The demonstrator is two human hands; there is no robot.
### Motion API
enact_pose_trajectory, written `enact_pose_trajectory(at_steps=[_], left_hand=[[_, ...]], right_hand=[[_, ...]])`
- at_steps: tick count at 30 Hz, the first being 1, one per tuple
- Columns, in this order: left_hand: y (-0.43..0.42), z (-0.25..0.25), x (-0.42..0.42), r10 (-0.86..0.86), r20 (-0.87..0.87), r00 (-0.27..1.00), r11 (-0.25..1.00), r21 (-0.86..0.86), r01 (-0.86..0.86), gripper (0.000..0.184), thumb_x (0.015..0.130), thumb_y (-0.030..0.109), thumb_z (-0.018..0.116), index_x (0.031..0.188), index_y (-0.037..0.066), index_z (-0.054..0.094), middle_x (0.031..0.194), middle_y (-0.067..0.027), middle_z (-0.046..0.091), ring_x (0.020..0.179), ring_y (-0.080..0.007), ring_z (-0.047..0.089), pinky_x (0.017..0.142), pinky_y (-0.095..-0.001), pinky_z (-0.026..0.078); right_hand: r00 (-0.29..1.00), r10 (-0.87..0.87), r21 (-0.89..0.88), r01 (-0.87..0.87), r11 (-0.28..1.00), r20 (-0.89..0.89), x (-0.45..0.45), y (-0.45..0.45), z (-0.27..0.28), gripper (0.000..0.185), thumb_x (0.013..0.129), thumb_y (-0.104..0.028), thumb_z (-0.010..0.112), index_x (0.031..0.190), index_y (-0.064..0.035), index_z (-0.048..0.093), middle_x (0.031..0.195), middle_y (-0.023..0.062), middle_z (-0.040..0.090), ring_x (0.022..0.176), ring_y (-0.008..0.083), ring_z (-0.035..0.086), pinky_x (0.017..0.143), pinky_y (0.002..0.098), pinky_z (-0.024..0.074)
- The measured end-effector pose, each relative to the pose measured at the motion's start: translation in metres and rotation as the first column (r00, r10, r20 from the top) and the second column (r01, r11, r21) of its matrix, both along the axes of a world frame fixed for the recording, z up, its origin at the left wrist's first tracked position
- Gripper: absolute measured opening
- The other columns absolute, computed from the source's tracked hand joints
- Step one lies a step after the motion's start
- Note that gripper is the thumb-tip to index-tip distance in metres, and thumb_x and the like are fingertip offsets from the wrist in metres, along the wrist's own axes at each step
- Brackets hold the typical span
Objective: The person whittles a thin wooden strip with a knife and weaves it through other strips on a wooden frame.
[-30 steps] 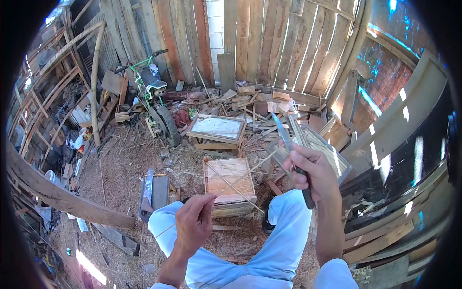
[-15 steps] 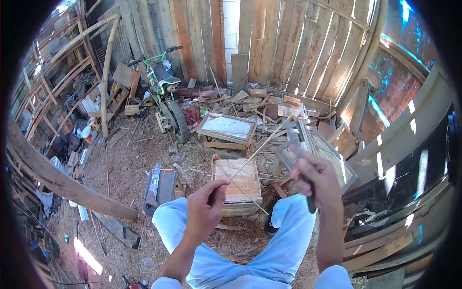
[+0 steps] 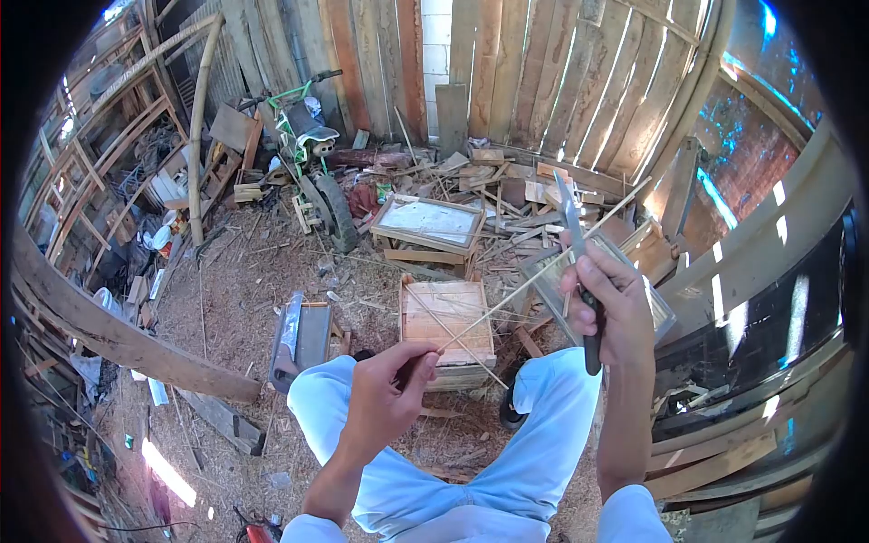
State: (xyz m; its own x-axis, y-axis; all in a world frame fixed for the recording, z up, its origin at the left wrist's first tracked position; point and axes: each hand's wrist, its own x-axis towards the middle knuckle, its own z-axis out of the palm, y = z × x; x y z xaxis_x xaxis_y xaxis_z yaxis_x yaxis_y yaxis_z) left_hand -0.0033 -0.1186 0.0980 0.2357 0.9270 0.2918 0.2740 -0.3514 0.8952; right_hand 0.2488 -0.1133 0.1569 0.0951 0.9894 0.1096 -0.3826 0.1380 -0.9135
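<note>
My left hand [image 3: 391, 394] is closed on the near end of a thin wooden stick [image 3: 507, 301], which slants up and away to the right. In my right hand [image 3: 617, 303] is a knife [image 3: 572, 213], its blade pointing up and its dark handle showing below the fingers. The stick passes by the blade close to my right fingers; whether they touch it I cannot tell. Below the stick, between my legs, stands a wooden box [image 3: 448, 317] with another thin stick [image 3: 433, 312] lying across its top.
A handsaw [image 3: 289, 348] lies on a low dark-topped stand [image 3: 313, 339] by my left knee. Ahead are a framed panel [image 3: 425, 222], a small motorbike [image 3: 321, 195] and piled wood scraps [image 3: 507, 185]. A long beam [image 3: 136, 348] crosses on the left.
My right hand has moved up and slightly right with the knife, whose blade now crosses the stick's line. The stick's far end has swung to the right. My left hand has barely moved.
</note>
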Motion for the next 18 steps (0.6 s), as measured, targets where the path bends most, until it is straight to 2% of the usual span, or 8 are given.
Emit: enact_pose_trajectory(at_steps=[5,7,8,10,11,13,15,18], left_hand=[[-0.002,0.002,0.008,-0.021,0.048,0.999,1.000,-0.012,0.022,0.012,0.090,0.004,0.057,0.094,-0.004,0.065,0.071,-0.0056,0.064,0.064,-0.0075,0.057,0.057,-0.0210,0.043],[-0.001,0.004,0.013,-0.034,0.073,0.997,0.999,0.000,0.034,0.012,0.091,0.005,0.057,0.094,-0.004,0.065,0.071,-0.0053,0.064,0.064,-0.0073,0.056,0.056,-0.0210,0.043],[-0.001,0.006,0.016,-0.037,0.091,0.995,0.999,-0.021,0.039,0.013,0.091,0.005,0.056,0.095,-0.004,0.065,0.070,-0.0049,0.063,0.063,-0.0070,0.055,0.056,-0.0209,0.042],[-0.002,0.009,0.019,-0.039,0.109,0.993,0.998,-0.043,0.044,0.013,0.091,0.005,0.056,0.095,-0.004,0.065,0.069,-0.0046,0.062,0.063,-0.0067,0.054,0.055,-0.0207,0.041],[-0.003,0.011,0.019,-0.041,0.121,0.992,0.998,-0.034,0.045,0.013,0.091,0.005,0.057,0.095,-0.004,0.065,0.069,-0.0044,0.062,0.062,-0.0067,0.053,0.054,-0.0209,0.041],[-0.005,0.012,0.017,-0.038,0.130,0.991,0.999,-0.028,0.042,0.013,0.091,0.006,0.057,0.095,-0.004,0.065,0.068,-0.0042,0.061,0.061,-0.0066,0.052,0.053,-0.0211,0.040],[-0.007,0.013,0.014,-0.069,0.080,0.994,0.997,-0.034,0.072,0.013,0.091,0.006,0.057,0.094,-0.005,0.065,0.067,-0.0041,0.060,0.059,-0.0063,0.050,0.052,-0.0218,0.038],[-0.009,0.018,0.017,-0.050,0.102,0.993,0.997,-0.059,0.056,0.013,0.090,0.006,0.058,0.092,-0.005,0.065,0.064,-0.0033,0.059,0.058,-0.0062,0.050,0.051,-0.0217,0.037]], right_hand=[[0.998,0.041,-0.091,-0.037,0.995,0.040,-0.018,-0.006,-0.006,0.034,0.093,-0.014,0.055,0.124,0.0000,0.053,0.079,0.0068,0.061,0.051,0.0050,0.044,0.040,0.0170,0.0325],[0.956,0.202,-0.153,-0.172,0.973,0.213,-0.035,-0.013,-0.014,0.031,0.094,-0.013,0.054,0.122,-0.0004,0.056,0.079,0.0062,0.062,0.051,0.0045,0.046,0.040,0.0177,0.0321],[0.956,0.200,-0.152,-0.170,0.974,0.214,-0.042,-0.015,-0.019,0.031,0.094,-0.013,0.054,0.122,-0.0004,0.056,0.079,0.0062,0.062,0.051,0.0045,0.046,0.040,0.0177,0.0321],[0.869,0.433,-0.132,-0.413,0.901,0.238,-0.050,-0.016,-0.027,0.029,0.094,-0.013,0.053,0.120,0.0001,0.057,0.079,0.0047,0.063,0.051,0.0042,0.046,0.042,0.0186,0.0322],[0.870,0.432,-0.131,-0.413,0.902,0.237,-0.049,-0.017,-0.028,0.029,0.094,-0.013,0.053,0.120,0.0001,0.057,0.079,0.0047,0.063,0.051,0.0042,0.046,0.042,0.0186,0.0322],[0.861,0.497,-0.200,-0.470,0.860,0.113,-0.048,-0.019,-0.028,0.027,0.095,-0.012,0.053,0.118,-0.0006,0.059,0.077,0.0029,0.062,0.051,0.0038,0.044,0.043,0.0185,0.0322],[0.857,0.492,-0.223,-0.455,0.862,0.154,-0.045,-0.021,-0.021,0.027,0.095,-0.012,0.053,0.117,-0.0011,0.060,0.076,0.0025,0.062,0.052,0.0035,0.044,0.043,0.0186,0.0320],[0.857,0.471,-0.242,-0.421,0.874,0.209,-0.046,-0.022,-0.019,0.025,0.094,-0.013,0.053,0.115,-0.0017,0.063,0.075,0.0022,0.062,0.052,0.0032,0.044,0.043,0.0186,0.0321]])
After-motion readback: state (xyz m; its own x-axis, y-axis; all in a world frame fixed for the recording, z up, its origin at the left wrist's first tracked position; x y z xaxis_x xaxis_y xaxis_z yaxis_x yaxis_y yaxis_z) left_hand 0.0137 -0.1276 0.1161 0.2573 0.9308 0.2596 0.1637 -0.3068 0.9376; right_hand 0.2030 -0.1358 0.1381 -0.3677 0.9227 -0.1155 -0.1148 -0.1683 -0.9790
